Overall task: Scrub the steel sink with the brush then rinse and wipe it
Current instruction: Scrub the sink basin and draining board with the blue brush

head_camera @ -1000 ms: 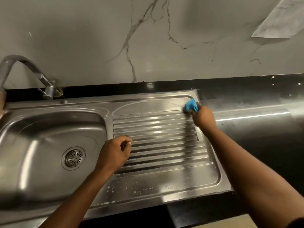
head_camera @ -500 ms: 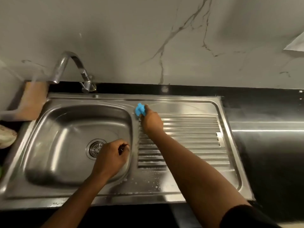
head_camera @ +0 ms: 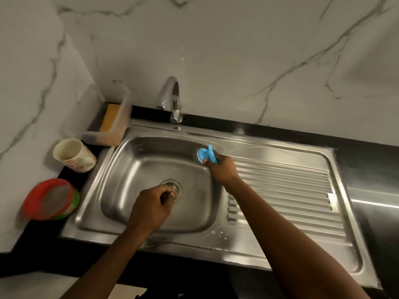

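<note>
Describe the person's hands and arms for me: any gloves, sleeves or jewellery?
No gloves: the left hand and right hand are bare. The left forearm and right forearm are bare as well, with no sleeve showing in the frame. No watch, bracelet or ring is visible.

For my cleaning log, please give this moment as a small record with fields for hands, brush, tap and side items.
right hand: grips the blue brush
brush place: back right corner of the sink basin
left hand: fingers curled, near the drain, contents unclear
tap: no water visible
left of sink: cup, red strainer, sponge tray
</note>
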